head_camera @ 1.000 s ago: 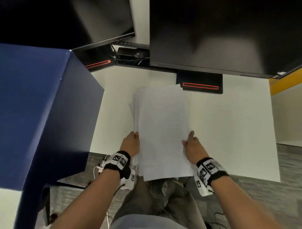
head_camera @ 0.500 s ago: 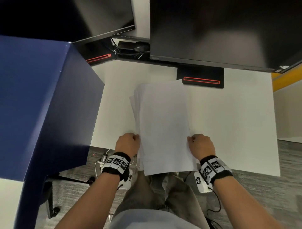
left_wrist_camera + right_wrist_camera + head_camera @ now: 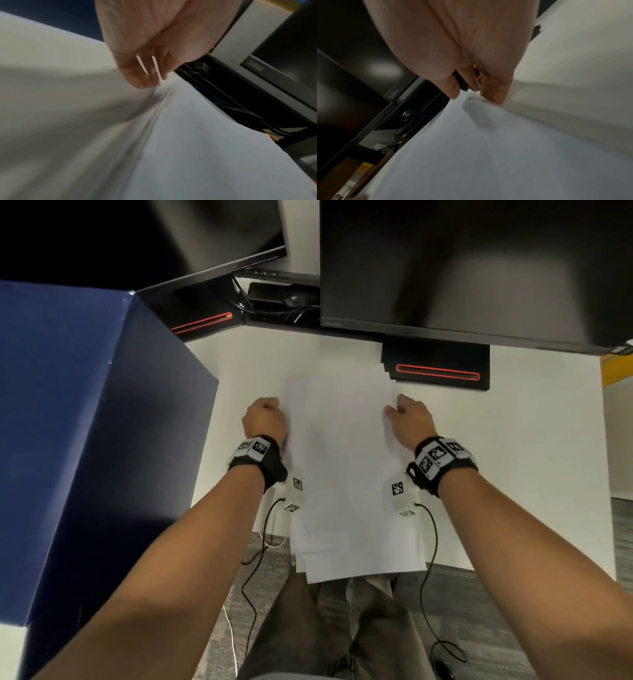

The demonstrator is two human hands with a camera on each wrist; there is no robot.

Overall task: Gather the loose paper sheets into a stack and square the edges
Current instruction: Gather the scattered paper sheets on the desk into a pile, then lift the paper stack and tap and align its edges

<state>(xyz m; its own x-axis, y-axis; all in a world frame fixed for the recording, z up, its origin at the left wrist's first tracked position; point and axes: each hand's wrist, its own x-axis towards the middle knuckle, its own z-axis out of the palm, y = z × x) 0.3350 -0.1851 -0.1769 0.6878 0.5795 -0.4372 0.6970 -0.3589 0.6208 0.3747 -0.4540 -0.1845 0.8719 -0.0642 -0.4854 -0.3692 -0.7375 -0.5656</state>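
A: Nearest the body, what is hanging over the edge?
B: The paper stack [image 3: 346,474] is lying on the white counter [image 3: 513,474], its uneven near edges overhanging the lap.
A: And the arms?
B: Both forearms are reaching forward, flanking the stack. The left hand [image 3: 263,419] is curling its fingers [image 3: 137,75] and pinching the stack's left edge. The right hand [image 3: 411,419] is pinching the right edge between thumb and fingers [image 3: 494,92].
A: Farther back?
B: The far corner is touching a black monitor base [image 3: 438,368], with a blue box [image 3: 85,422] standing at the left.
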